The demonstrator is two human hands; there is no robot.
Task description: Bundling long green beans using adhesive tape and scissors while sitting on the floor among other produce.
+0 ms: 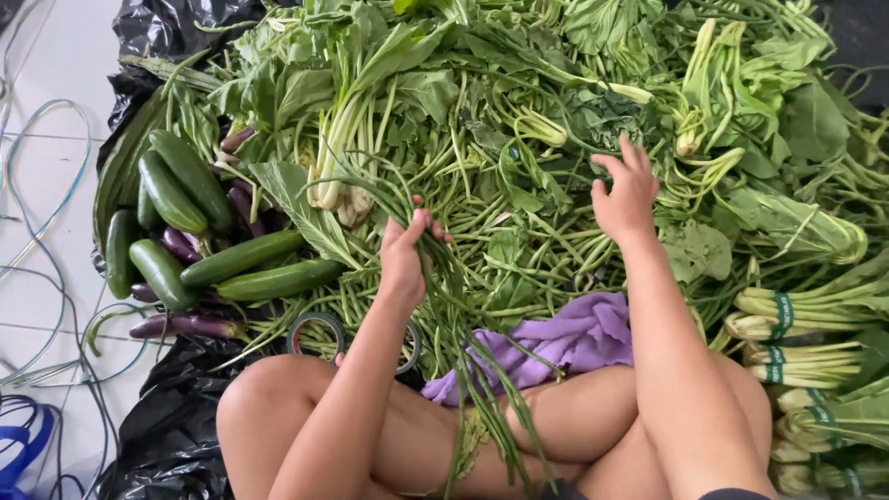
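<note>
A pale tiled floor (46, 167) carries everything, with black plastic sheeting (171, 421) spread over it from the far left down to the near left. Heaped greens (519, 120) cover the sheeting across the middle and right, and cucumbers (199, 222) and purple aubergines (185, 324) lie at the left. On the bare tiles at the left edge lie thin cables (37, 268)

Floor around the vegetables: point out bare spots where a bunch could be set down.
Bare white tile lies left of the cucumbers, crossed by thin cables. Everywhere else is crowded: greens fill the middle, tied bundles the right. The left hand grips long beans.
</note>
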